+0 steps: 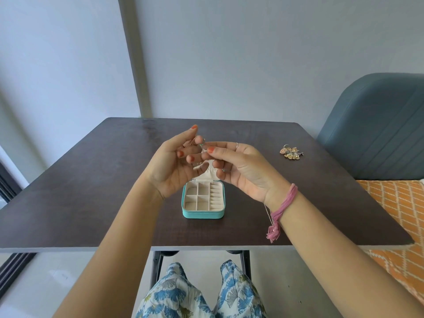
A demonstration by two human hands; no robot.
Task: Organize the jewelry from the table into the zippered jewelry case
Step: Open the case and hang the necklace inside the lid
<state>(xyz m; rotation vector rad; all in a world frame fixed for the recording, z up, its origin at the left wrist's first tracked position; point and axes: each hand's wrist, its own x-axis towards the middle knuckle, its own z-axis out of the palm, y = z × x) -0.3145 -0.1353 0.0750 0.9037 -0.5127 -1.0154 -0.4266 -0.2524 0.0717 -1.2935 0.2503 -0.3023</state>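
A small teal zippered jewelry case [203, 214] lies open on the dark table [91, 191], its cream compartments bare. Both hands hover above its raised lid. My left hand [176, 164] pinches a small rose-gold piece of jewelry [190, 142] between thumb and fingers. My right hand [238, 166] pinches a tiny piece with a green stone [202, 145] right beside it, fingertips nearly touching the left hand's. A thin chain [269, 214] hangs below my right wrist. A pile of leaf-shaped earrings and pearls [291, 152] lies on the table to the right.
A blue-grey padded chair [378, 129] stands at the table's right side, with an orange patterned cloth [394, 203] below it. A grey wall runs behind the table. My knees in a blue floral fabric show under the near edge.
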